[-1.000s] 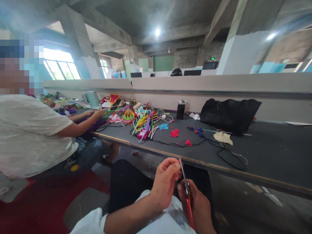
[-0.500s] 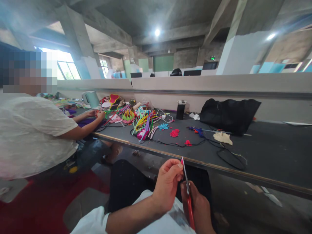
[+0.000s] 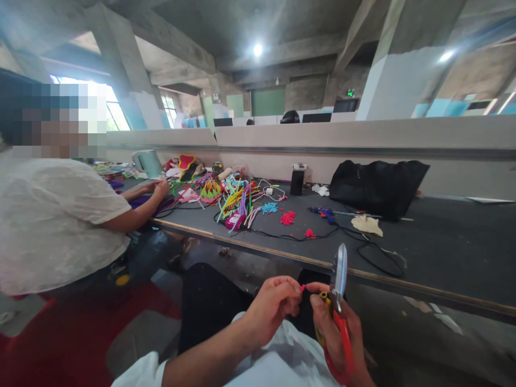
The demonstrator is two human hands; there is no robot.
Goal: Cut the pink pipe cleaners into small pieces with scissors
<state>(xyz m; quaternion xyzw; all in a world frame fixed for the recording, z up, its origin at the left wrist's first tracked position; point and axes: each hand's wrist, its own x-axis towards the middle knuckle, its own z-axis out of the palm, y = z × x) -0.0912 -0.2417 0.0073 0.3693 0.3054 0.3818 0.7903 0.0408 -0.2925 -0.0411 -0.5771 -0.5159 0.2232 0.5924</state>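
Over my lap, my left hand point(image 3: 278, 301) pinches a small pink-red piece point(image 3: 303, 288) between thumb and fingertips. My right hand point(image 3: 338, 322) is closed around red-handled scissors point(image 3: 341, 277), their blades pointing up and away from the piece. The right index fingertip reaches to the piece's right end. A small yellow, brass-like part point(image 3: 323, 296) shows by the right thumb; what it is I cannot tell. On the dark table point(image 3: 455, 247) ahead lie a pile of short red pieces point(image 3: 287, 217), a small red clump point(image 3: 309, 233) and a pile of short blue pieces point(image 3: 269, 208).
Bundles of coloured pipe cleaners point(image 3: 237, 199) lie left of the piles. A blue glue gun point(image 3: 327, 215) with a trailing black cable, a cream cloth scrap point(image 3: 366, 224) and a black bag point(image 3: 377, 188) are to the right. At left sits a co-worker point(image 3: 60, 215), hands over the table.
The scissors have swung away from the pink-red piece, to the right and upright. My right index finger has come to the piece; my left hand has lowered slightly.
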